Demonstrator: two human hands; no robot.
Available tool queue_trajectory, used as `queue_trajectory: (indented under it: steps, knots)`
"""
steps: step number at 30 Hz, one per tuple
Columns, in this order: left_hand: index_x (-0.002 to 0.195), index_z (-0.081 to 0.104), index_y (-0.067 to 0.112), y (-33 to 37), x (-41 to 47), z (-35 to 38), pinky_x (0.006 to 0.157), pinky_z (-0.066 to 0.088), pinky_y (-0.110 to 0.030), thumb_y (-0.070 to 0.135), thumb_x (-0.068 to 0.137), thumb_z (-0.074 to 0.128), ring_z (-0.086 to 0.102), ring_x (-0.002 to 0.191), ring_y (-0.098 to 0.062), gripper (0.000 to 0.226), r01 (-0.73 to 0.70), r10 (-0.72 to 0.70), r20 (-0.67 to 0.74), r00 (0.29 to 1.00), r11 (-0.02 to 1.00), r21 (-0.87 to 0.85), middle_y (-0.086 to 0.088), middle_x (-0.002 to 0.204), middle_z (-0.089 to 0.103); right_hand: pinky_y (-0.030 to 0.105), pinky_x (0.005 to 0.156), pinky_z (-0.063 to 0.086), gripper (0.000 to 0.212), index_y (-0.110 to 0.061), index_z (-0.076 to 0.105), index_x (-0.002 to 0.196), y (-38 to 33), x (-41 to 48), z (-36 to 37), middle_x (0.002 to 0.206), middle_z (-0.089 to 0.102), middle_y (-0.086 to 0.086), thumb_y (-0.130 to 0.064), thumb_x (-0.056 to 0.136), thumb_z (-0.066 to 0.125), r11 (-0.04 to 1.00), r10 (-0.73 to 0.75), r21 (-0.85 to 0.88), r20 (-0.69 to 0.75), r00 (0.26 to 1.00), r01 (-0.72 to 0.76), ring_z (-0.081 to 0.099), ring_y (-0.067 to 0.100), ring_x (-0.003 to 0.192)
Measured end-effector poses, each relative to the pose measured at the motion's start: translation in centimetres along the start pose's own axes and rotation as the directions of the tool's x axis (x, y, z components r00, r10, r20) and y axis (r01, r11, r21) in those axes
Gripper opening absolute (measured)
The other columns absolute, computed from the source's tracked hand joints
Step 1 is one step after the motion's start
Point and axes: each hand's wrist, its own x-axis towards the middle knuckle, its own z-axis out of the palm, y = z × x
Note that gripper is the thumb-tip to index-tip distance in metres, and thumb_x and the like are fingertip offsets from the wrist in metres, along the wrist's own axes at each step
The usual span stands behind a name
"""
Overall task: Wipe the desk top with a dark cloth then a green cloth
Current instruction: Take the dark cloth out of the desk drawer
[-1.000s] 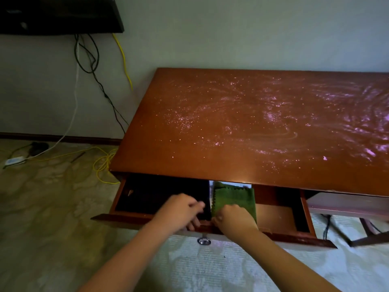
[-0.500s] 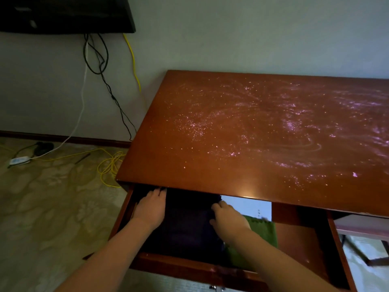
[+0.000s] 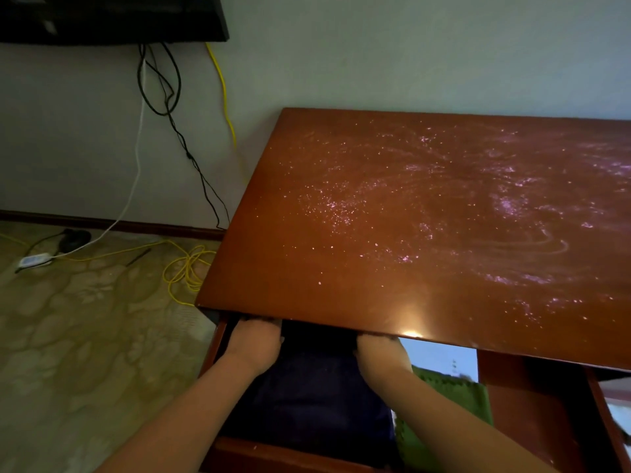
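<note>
The reddish wooden surface (image 3: 341, 274) is dusted with pale specks and swirled smears. Beneath its front edge an open drawer (image 3: 273, 455) holds a dark cloth (image 3: 314, 397) on the left and a green cloth (image 3: 457, 394) just beside it on the right. The left grip (image 3: 254, 346) and the right grip (image 3: 380, 353) both reach in over the dark cloth, their fingers hidden under the surface. A yellow cable (image 3: 186, 268) lies coiled on the floor.

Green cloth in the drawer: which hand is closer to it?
Right. The right hand is just left of the green cloth; the left hand is farther left, across the dark cloth.
</note>
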Motion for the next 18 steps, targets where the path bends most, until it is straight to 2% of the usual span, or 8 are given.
queue_trajectory:
  steps: [3,5,7,9,10,12,15,18]
  knots:
    - [0.142,0.04,0.022,-0.5,-0.3,0.2,0.109,0.026,-0.035,0.044,0.098,0.039,0.04,0.134,-0.021,0.05,-0.024,0.025,0.046,0.999,0.999,-0.024,-0.002,0.147,0.043,0.035,0.096,0.042,0.04,-0.012,0.055,0.128,-0.1,-0.7,0.2,0.126,0.06,0.012,0.0,0.091,0.046,0.998,-0.06,-0.002,-0.036,0.998,0.06,0.056,0.03,0.116]
    - [0.14,0.042,0.024,-1.0,-0.7,0.0,0.11,0.023,-0.036,0.045,0.097,0.041,0.037,0.135,-0.02,0.048,-0.087,0.087,0.057,0.995,0.996,-0.002,-0.002,0.148,0.041,0.037,0.099,0.041,0.045,-0.009,0.044,0.134,-0.2,-1.5,0.0,0.133,0.051,0.014,0.001,0.091,0.044,0.995,-0.093,0.017,-0.031,0.995,0.094,0.05,0.03,0.122]
    - [0.132,0.048,0.022,-1.5,-1.4,-0.3,0.105,0.028,-0.032,0.041,0.097,0.041,0.047,0.125,-0.019,0.04,-0.139,0.14,0.017,0.99,0.99,-0.032,-0.002,0.134,0.054,0.037,0.094,0.044,0.047,-0.008,0.036,0.137,0.0,-2.4,-0.3,0.131,0.051,0.016,0.003,0.091,0.043,0.993,-0.113,0.013,-0.021,0.993,0.114,0.052,0.031,0.119]
    - [0.123,0.048,0.018,-1.8,-2.3,-0.8,0.091,0.04,-0.031,0.036,0.099,0.04,0.058,0.107,-0.022,0.032,-0.161,0.16,-0.024,0.987,0.98,-0.115,-0.004,0.113,0.065,0.038,0.081,0.044,0.048,-0.008,0.033,0.137,0.5,-3.1,-0.6,0.125,0.056,0.016,0.002,0.091,0.043,0.994,-0.113,0.007,0.0,0.994,0.113,0.056,0.032,0.113]
    - [0.121,0.047,0.017,-2.0,-2.9,-1.1,0.083,0.044,-0.033,0.035,0.099,0.039,0.061,0.1,-0.024,0.03,-0.164,0.161,-0.031,0.986,0.973,-0.165,-0.004,0.104,0.066,0.036,0.074,0.04,0.045,-0.009,0.033,0.136,0.7,-3.2,-0.8,0.123,0.058,0.016,-0.001,0.092,0.043,0.994,-0.107,0.039,0.012,0.994,0.107,0.058,0.033,0.111]
    - [0.118,0.044,0.018,-2.2,-3.8,-1.9,0.074,0.046,-0.035,0.037,0.099,0.039,0.062,0.093,-0.025,0.028,-0.166,0.164,-0.028,0.986,0.962,-0.215,-0.002,0.092,0.062,0.032,0.07,0.035,0.038,-0.01,0.038,0.132,1.0,-3.5,-1.6,0.122,0.06,0.015,-0.008,0.095,0.043,0.987,-0.106,0.121,0.025,0.994,0.102,0.059,0.033,0.11]
    - [0.115,0.046,0.026,-3.1,-4.8,-4.3,0.067,0.041,-0.031,0.047,0.097,0.039,0.062,0.094,-0.022,0.029,-0.176,0.168,-0.058,0.984,0.965,-0.193,-0.001,0.098,0.065,0.033,0.072,0.039,0.029,-0.014,0.05,0.123,1.4,-4.0,-4.4,0.12,0.062,0.013,-0.015,0.095,0.044,0.98,-0.123,0.158,-0.01,0.992,0.124,0.059,0.034,0.109]
    - [0.109,0.05,0.03,-4.8,-5.5,-9.3,0.064,0.038,-0.029,0.055,0.093,0.041,0.063,0.093,-0.021,0.031,-0.171,0.145,-0.163,0.976,0.972,-0.158,0.0,0.099,0.067,0.035,0.075,0.048,0.025,-0.017,0.055,0.12,1.3,-4.5,-9.6,0.116,0.064,0.011,-0.019,0.097,0.045,0.979,-0.141,0.13,-0.116,0.983,0.155,0.061,0.032,0.105]
